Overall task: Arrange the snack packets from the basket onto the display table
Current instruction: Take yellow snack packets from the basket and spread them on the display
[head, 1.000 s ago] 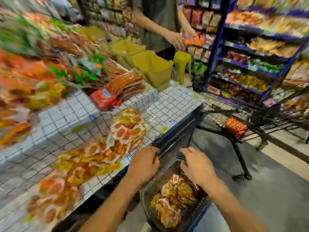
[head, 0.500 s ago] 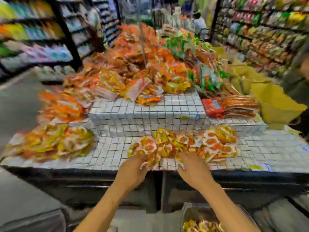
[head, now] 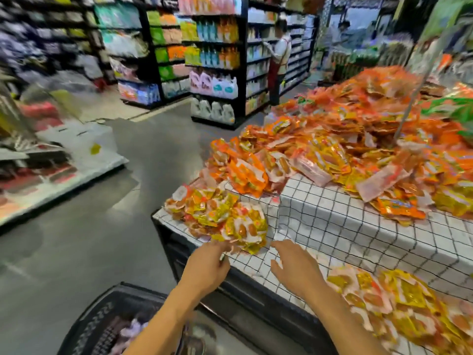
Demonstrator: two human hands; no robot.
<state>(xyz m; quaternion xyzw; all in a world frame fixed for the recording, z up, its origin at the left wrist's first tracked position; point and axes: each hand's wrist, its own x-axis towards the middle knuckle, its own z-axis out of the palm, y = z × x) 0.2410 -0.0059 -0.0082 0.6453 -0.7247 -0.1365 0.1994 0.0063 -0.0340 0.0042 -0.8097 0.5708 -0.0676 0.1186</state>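
One black basket (head: 102,311) sits lowest in view, beside the person's left forearm; what lies inside is too blurred to name.

Just beyond it, both hands reach over the front edge of the table (head: 268,301). The left hand (head: 207,270) has its fingertips at the near edge of a pile (head: 220,216) of yellow and white snack packets on the table's left corner. Blur hides whether it pinches a packet or only touches one. The right hand (head: 294,267) hovers just beside the pile with fingers spread, holding nothing.

A second ago both hands were at the basket. Half a second ago they were on a second pile (head: 399,303), which now lies off to the right. The view has swung left, and the hands have moved to the corner pile. This suggests a batch has been set down and the work has turned to tidying the packets into neat groups.

A white cloth (head: 345,226) with a thin black grid covers the table and steps up to a higher tier. On that tier sits a large loose heap (head: 358,139) of orange packets.

Further off lies a grey floor (head: 128,201), then dark shelves (head: 215,60) stocked with bottles and bags. A person (head: 279,55) stands at those shelves, far from the table.
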